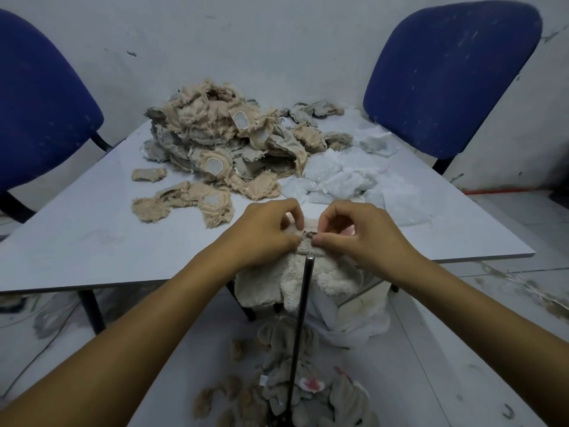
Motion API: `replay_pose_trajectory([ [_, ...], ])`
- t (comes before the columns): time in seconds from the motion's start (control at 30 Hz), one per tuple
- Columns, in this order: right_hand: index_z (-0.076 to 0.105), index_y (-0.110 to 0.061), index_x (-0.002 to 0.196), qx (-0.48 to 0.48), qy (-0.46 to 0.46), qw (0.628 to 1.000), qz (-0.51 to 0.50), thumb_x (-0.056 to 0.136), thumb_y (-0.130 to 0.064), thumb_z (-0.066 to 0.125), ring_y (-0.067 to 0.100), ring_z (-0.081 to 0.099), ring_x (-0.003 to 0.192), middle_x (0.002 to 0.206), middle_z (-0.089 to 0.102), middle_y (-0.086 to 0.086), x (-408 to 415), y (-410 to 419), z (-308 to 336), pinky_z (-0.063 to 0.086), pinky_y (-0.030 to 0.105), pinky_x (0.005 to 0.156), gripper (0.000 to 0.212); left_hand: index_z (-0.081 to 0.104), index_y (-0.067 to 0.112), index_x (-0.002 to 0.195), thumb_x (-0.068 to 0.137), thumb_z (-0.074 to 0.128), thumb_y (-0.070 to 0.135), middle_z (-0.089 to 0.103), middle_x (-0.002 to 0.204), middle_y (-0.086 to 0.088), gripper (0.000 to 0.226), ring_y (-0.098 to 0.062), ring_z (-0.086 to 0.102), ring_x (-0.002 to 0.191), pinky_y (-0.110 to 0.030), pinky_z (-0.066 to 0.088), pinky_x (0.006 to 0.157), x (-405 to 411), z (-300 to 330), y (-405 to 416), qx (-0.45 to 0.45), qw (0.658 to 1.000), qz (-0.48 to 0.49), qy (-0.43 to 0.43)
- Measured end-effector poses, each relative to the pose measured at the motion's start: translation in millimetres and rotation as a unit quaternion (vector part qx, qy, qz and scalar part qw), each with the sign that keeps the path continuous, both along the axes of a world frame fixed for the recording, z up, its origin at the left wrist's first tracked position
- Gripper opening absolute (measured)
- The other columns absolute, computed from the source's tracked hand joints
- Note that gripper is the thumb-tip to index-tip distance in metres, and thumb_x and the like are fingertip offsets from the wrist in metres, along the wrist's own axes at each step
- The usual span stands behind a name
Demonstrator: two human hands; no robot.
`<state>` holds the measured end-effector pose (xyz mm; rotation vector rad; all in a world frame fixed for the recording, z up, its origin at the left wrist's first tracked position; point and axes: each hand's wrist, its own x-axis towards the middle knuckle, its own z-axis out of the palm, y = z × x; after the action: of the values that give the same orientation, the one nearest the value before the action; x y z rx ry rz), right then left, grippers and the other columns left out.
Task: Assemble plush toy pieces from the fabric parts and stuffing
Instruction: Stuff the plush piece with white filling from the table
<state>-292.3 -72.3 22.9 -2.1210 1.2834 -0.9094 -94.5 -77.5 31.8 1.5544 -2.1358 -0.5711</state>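
Both hands, left hand [266, 228] and right hand [357, 231], pinch the top edge of a cream plush piece [308, 272] between them, which hangs over the desk's [92, 241] near edge.

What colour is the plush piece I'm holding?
Cream-white, fleecy plush piece, seen in the head view.
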Motion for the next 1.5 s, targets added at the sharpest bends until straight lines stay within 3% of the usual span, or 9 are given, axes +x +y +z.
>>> replay_pose_trajectory([
  [0.27, 0.071, -0.036, 0.118, -0.117, 0.191, 0.974, 0.011, 0.095, -0.038, 0.061, 0.015, 0.046, 0.090, 0.095, 0.048, -0.002, 5.5, 2.6, -2.6, 0.041, 0.035, 0.073, 0.025, 0.067, 0.020, 0.078, 0.080, 0.076, -0.002, 0.068, 0.068, -0.001, 0.024, -0.013, 0.064, 0.067, -0.032, 0.053, 0.071, -3.5, 6.3, -2.1, -0.014, 0.950, 0.053, 0.307],
  [0.5, 0.045, -0.027, 0.126, -0.145, 0.308, 0.940, -0.017, 0.092, -0.031, 0.046, 0.017, 0.027, 0.081, 0.096, 0.027, 0.000, 16.7, 12.2, -3.5, 0.039, 0.033, 0.054, 0.035, 0.069, 0.020, 0.074, 0.087, 0.067, -0.003, 0.065, 0.072, 0.002, 0.026, -0.006, 0.061, 0.068, -0.021, 0.052, 0.069, -5.8, 17.1, -5.3, 0.044, 0.906, 0.064, 0.415],
  [0.6, 0.048, -0.031, 0.105, -0.113, 0.329, 0.938, 0.010, 0.093, -0.041, 0.047, 0.020, 0.036, 0.085, 0.093, 0.031, -0.001, 14.1, 9.5, 0.3, 0.040, 0.036, 0.064, 0.015, 0.069, 0.019, 0.073, 0.085, 0.068, -0.006, 0.065, 0.070, 0.001, 0.028, -0.008, 0.061, 0.069, -0.021, 0.052, 0.069, -8.0, 17.1, -3.5, 0.044, 0.914, 0.037, 0.402],
  [0.73, 0.046, -0.026, 0.063, -0.069, 0.305, 0.949, 0.040, 0.081, -0.072, 0.023, 0.006, 0.039, 0.072, 0.080, 0.037, -0.006, 16.3, 2.7, 9.5, 0.034, 0.035, 0.060, 0.054, 0.066, 0.016, 0.074, 0.082, 0.069, -0.010, 0.065, 0.074, -0.003, 0.028, -0.011, 0.061, 0.069, -0.023, 0.053, 0.067, -12.8, 8.6, -1.2, -0.023, 0.942, 0.019, 0.334],
  [0.9, 0.047, -0.018, 0.052, 0.000, 0.235, 0.972, -0.003, 0.098, -0.055, 0.042, 0.009, 0.048, 0.055, 0.057, 0.049, -0.004, 13.4, -5.8, 14.5, 0.038, 0.036, 0.056, 0.059, 0.069, 0.023, 0.079, 0.083, 0.067, -0.001, 0.070, 0.080, 0.006, 0.025, -0.006, 0.064, 0.079, -0.025, 0.050, 0.072, -18.2, 2.5, -4.8, -0.109, 0.985, -0.031, 0.127],
  [1.1, 0.053, -0.032, 0.070, -0.086, 0.159, 0.978, -0.107, 0.079, -0.035, 0.066, 0.014, 0.059, 0.075, 0.072, 0.059, -0.011, 11.3, -2.8, 9.0, 0.051, 0.040, 0.067, 0.017, 0.068, 0.030, 0.079, 0.085, 0.071, 0.004, 0.072, 0.085, 0.004, 0.027, -0.018, 0.067, 0.082, -0.040, 0.055, 0.080, -21.0, 2.7, -8.8, -0.081, 0.975, -0.019, 0.204],
  [1.23, 0.038, -0.030, 0.099, -0.131, 0.164, 0.973, -0.098, 0.079, -0.026, 0.066, 0.021, 0.058, 0.068, 0.073, 0.060, -0.006, 11.7, -5.9, 5.9, 0.049, 0.037, 0.058, 0.034, 0.067, 0.030, 0.086, 0.089, 0.068, 0.008, 0.070, 0.090, 0.003, 0.023, -0.018, 0.067, 0.088, -0.044, 0.054, 0.085, -22.1, 9.1, -6.6, -0.064, 0.974, -0.036, 0.214],
  [1.4, 0.066, -0.019, 0.090, -0.122, 0.129, 0.977, -0.114, 0.084, -0.027, 0.067, 0.020, 0.063, 0.075, 0.075, 0.068, -0.001, 7.2, -5.6, 3.4, 0.053, 0.042, 0.071, 0.010, 0.065, 0.039, 0.098, 0.082, 0.055, 0.041, 0.045, 0.114, 0.008, 0.019, -0.017, 0.039, 0.115, -0.046, 0.030, 0.101, -25.7, 5.5, 3.0, -0.123, 0.991, 0.004, -0.050],
  [1.5, 0.068, -0.016, 0.085, -0.154, 0.080, 0.979, -0.111, 0.083, -0.019, 0.068, 0.017, 0.062, 0.070, 0.072, 0.066, -0.002, 12.5, 1.1, 0.7, 0.052, 0.041, 0.069, 0.003, 0.058, 0.022, 0.106, 0.086, 0.060, 0.032, 0.042, 0.105, 0.001, 0.022, -0.023, 0.046, 0.098, -0.035, 0.040, 0.072, -24.9, 3.3, 6.3, -0.214, 0.973, 0.014, -0.087],
])
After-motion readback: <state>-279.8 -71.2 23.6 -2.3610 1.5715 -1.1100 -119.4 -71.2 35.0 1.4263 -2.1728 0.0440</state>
